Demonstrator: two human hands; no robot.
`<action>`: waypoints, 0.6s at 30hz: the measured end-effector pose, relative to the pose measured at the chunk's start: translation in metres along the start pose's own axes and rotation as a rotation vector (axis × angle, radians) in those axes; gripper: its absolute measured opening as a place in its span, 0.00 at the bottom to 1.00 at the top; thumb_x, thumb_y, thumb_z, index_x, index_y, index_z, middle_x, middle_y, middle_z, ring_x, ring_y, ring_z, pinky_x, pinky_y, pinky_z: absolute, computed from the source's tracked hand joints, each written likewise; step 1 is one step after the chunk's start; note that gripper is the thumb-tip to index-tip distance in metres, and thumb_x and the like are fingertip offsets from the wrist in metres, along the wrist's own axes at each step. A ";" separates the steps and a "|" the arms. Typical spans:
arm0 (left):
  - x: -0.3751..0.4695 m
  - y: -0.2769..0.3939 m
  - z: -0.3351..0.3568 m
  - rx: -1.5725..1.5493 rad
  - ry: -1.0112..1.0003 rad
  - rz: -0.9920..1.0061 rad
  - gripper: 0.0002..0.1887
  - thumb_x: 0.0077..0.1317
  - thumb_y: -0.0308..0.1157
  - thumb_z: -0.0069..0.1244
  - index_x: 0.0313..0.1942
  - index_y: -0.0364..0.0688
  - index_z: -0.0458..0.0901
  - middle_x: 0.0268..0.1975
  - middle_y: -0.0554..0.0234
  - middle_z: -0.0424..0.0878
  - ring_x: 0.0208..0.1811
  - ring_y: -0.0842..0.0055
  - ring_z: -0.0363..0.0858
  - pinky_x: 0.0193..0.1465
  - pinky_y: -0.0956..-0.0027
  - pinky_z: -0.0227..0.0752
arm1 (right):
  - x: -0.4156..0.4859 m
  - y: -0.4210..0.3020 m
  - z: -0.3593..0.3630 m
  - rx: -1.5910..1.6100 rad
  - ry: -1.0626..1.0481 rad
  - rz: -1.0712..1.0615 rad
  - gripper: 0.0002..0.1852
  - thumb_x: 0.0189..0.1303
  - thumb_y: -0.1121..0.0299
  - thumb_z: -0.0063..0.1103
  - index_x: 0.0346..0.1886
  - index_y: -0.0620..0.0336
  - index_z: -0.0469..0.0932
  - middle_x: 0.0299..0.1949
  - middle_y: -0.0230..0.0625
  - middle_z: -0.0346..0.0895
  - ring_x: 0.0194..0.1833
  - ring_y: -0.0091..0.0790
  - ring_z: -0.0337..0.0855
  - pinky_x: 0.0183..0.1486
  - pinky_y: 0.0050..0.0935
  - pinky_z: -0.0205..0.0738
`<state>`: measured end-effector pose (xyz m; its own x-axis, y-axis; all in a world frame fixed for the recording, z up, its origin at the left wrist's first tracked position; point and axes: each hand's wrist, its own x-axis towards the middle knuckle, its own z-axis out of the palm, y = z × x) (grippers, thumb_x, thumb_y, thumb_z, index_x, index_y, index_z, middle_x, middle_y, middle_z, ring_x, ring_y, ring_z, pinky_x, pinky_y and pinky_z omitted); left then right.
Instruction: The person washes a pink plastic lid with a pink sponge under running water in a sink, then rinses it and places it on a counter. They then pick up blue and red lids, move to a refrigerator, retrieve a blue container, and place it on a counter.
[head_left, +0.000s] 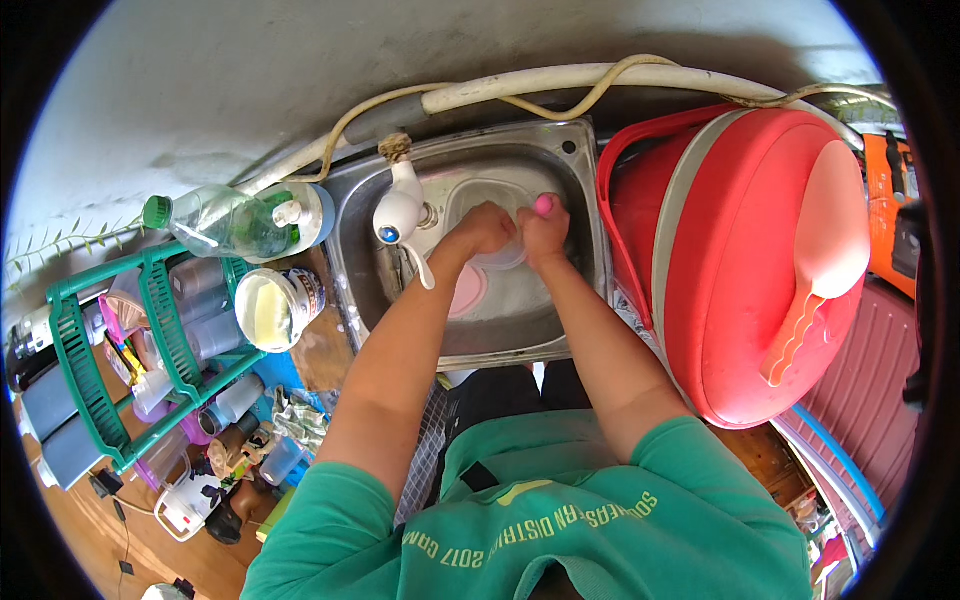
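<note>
Both hands are low in a stainless steel sink. My right hand is closed around a pink round-ended object, whose tip pokes out above the fist; the rest is hidden. Close beside it, my left hand curls over a translucent plastic container; its fingertips are hidden, so whether it grips the container is unclear. A pale pink disc lies on the sink floor below my left wrist. The white faucet with a lever stands left of the hands.
A large red cooler borders the sink on the right, with a pale dipper on its lid. At left are a green-capped plastic bottle, a white tub and a green rack of containers. A pipe runs along the wall.
</note>
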<state>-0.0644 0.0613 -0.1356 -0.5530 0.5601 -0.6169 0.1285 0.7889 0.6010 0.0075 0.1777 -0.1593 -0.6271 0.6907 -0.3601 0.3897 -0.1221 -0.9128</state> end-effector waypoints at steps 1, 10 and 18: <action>0.000 0.000 0.001 -0.057 0.025 0.001 0.11 0.57 0.32 0.56 0.37 0.39 0.91 0.42 0.45 0.90 0.47 0.52 0.88 0.52 0.57 0.80 | 0.000 0.002 0.001 -0.003 0.002 -0.027 0.12 0.43 0.78 0.62 0.35 0.64 0.76 0.28 0.26 0.71 0.30 0.24 0.69 0.34 0.29 0.71; 0.014 -0.003 0.002 -0.348 -0.152 -0.106 0.07 0.61 0.26 0.54 0.34 0.33 0.88 0.32 0.52 0.88 0.35 0.71 0.84 0.40 0.63 0.77 | -0.002 -0.005 -0.006 0.071 -0.031 0.099 0.16 0.43 0.75 0.65 0.39 0.66 0.77 0.30 0.32 0.76 0.32 0.29 0.76 0.39 0.33 0.75; 0.011 0.008 -0.007 -0.238 -0.211 -0.150 0.07 0.62 0.21 0.51 0.34 0.31 0.87 0.31 0.56 0.86 0.32 0.73 0.84 0.37 0.67 0.78 | -0.004 -0.011 -0.005 0.064 -0.003 0.072 0.12 0.43 0.78 0.60 0.35 0.62 0.75 0.28 0.25 0.69 0.30 0.24 0.69 0.34 0.28 0.69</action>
<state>-0.0753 0.0720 -0.1333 -0.3660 0.5017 -0.7838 -0.1507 0.7992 0.5819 0.0087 0.1797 -0.1472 -0.6013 0.6764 -0.4253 0.3896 -0.2166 -0.8952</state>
